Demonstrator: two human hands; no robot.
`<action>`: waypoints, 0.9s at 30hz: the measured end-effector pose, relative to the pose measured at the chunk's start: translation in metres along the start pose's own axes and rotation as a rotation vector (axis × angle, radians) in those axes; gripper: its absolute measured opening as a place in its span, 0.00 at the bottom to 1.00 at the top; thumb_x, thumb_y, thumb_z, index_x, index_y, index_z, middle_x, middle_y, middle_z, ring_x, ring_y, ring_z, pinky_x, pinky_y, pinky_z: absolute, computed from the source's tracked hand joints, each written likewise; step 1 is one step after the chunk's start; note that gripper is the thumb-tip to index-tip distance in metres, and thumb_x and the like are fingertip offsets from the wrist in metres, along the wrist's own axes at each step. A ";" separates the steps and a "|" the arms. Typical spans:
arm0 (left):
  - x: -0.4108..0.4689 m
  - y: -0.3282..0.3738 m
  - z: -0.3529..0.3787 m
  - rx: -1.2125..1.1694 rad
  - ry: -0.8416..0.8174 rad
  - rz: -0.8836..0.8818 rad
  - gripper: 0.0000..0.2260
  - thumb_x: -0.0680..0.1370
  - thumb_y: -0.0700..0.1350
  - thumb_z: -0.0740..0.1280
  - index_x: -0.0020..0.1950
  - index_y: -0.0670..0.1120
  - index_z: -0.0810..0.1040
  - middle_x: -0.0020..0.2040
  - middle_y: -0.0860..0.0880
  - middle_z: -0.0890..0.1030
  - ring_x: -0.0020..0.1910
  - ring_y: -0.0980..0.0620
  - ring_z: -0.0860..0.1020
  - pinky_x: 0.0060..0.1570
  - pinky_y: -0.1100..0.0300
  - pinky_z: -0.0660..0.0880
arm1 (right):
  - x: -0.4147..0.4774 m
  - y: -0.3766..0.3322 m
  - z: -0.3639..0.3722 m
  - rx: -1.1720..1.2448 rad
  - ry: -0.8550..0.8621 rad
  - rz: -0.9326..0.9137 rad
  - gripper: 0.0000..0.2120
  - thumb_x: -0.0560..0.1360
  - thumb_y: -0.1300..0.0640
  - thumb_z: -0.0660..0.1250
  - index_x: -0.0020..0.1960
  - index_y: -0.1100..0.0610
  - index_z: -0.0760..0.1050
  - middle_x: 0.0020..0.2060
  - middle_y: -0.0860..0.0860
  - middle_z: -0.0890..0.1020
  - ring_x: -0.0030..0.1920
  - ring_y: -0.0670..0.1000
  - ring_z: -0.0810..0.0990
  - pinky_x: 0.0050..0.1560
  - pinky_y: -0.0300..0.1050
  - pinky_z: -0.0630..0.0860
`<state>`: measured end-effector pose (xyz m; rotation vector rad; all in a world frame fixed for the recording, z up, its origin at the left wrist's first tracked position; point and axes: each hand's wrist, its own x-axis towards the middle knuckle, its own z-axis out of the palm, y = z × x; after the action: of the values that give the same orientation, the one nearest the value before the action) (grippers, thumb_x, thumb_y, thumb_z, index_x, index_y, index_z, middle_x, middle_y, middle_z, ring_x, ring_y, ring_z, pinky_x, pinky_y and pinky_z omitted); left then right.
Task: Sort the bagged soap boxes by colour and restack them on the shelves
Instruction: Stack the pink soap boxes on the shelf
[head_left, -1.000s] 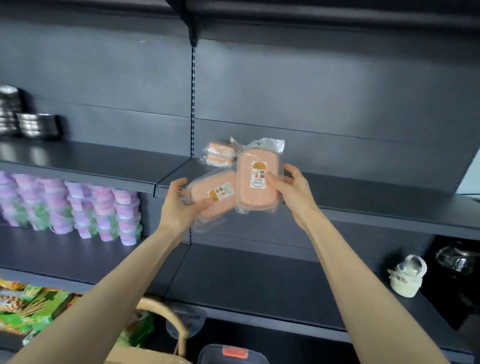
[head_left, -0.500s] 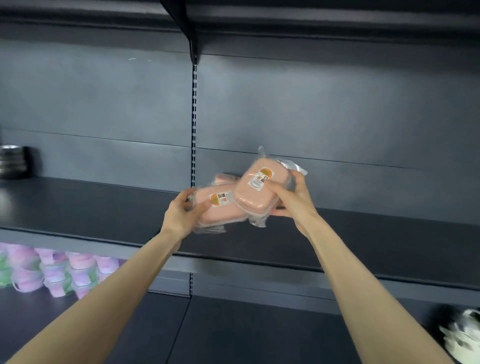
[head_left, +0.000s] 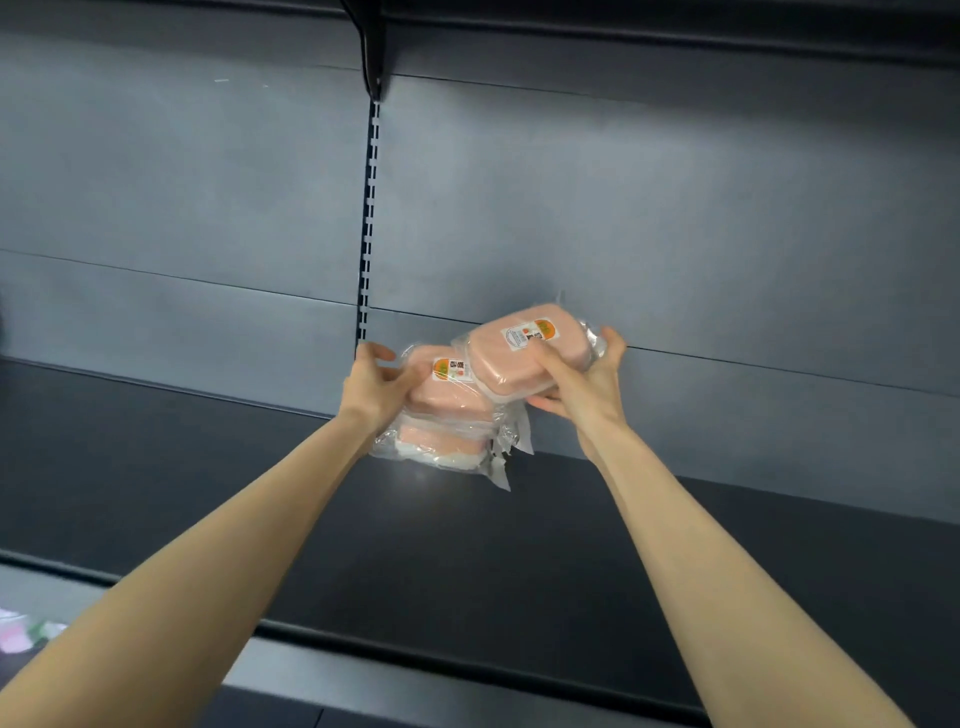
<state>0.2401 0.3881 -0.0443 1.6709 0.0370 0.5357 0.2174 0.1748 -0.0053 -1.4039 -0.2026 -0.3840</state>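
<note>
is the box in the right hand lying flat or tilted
Tilted: the pink box in the right hand leans, lower edge on the stack.

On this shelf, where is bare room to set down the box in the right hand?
Bare shelf runs right of the pink stack to the frame edge, and left of it past the slotted upright. The crowded spot is the stack itself, where the left hand and right hand, holding the raised box, meet.

Shop interior, dark metal gondola shelf (head_left: 156, 467), slotted upright (head_left: 368, 218) rising behind it, bagged soap boxes (head_left: 447, 410) stacked on it
</note>
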 end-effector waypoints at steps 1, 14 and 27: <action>0.006 0.000 0.005 0.003 -0.004 0.009 0.19 0.73 0.52 0.73 0.54 0.47 0.66 0.48 0.41 0.79 0.41 0.46 0.74 0.46 0.50 0.75 | 0.007 0.003 0.000 -0.003 -0.006 -0.013 0.36 0.71 0.55 0.76 0.70 0.47 0.58 0.65 0.53 0.71 0.58 0.56 0.80 0.37 0.43 0.82; 0.045 -0.016 0.028 0.320 0.039 0.190 0.10 0.79 0.53 0.63 0.57 0.52 0.77 0.59 0.45 0.77 0.54 0.48 0.76 0.51 0.59 0.69 | 0.054 0.035 0.005 0.075 -0.076 0.104 0.29 0.72 0.63 0.72 0.66 0.50 0.63 0.59 0.53 0.78 0.56 0.55 0.81 0.40 0.40 0.81; 0.034 -0.032 0.010 0.266 -0.065 0.164 0.36 0.69 0.48 0.77 0.72 0.45 0.66 0.68 0.46 0.72 0.65 0.48 0.72 0.63 0.57 0.68 | 0.061 0.041 0.058 -0.956 0.237 -0.025 0.41 0.60 0.26 0.69 0.61 0.54 0.69 0.63 0.57 0.65 0.65 0.60 0.63 0.65 0.53 0.62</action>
<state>0.2828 0.3955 -0.0640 1.9618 -0.0799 0.6198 0.2938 0.2282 -0.0111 -2.2692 0.1935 -0.7152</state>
